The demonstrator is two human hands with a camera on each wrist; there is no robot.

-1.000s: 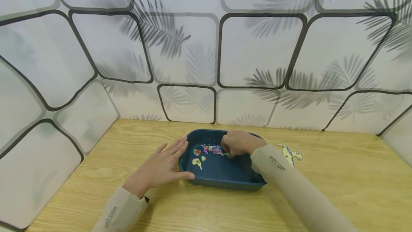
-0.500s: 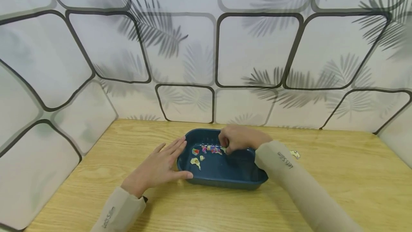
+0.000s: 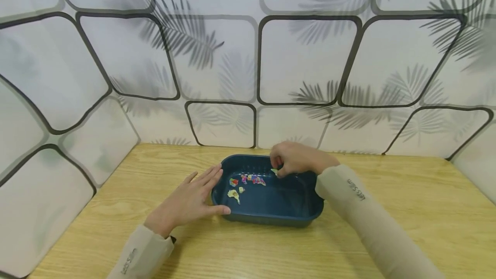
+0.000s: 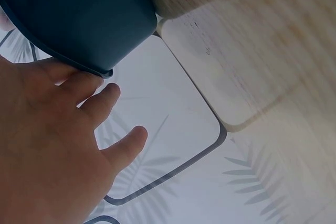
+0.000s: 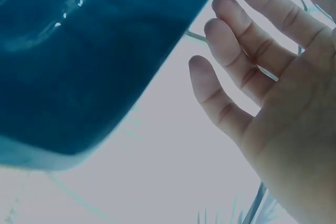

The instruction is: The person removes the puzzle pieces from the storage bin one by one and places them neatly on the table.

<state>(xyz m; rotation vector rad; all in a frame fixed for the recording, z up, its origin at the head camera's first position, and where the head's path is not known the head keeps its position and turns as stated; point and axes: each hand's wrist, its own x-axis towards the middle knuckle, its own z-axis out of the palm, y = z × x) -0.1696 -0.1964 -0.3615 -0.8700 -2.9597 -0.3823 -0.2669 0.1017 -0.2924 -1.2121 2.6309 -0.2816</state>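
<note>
A dark blue plastic basin (image 3: 271, 218) stands on the wooden table. My left hand (image 3: 190, 201) rests on its left end with fingers straight, the thumb along the front rim; the left wrist view has its fingertips at the rim. Above the basin's back right part, my right hand (image 3: 296, 158) pinches a small pale yellow-green sticker (image 3: 274, 171) between thumb and fingers. Inside the basin lie several stickers: a pink and purple one (image 3: 258, 180), a red one (image 3: 234, 182) and a cream one (image 3: 234, 194). In the right wrist view, the right hand's other fingers (image 5: 223, 40) are near the rim.
The wooden table (image 3: 232, 249) extends around the basin. A pale wall covering (image 3: 221, 124) with dark outlines and leaf prints rises behind it. My right sleeve (image 3: 360, 201) passes over the table right of the basin.
My right hand has lifted and shifted right from the basin floor, with the small sticker in its pinch. The stickers on the table at right are now hidden behind the right sleeve. The left hand stays.
</note>
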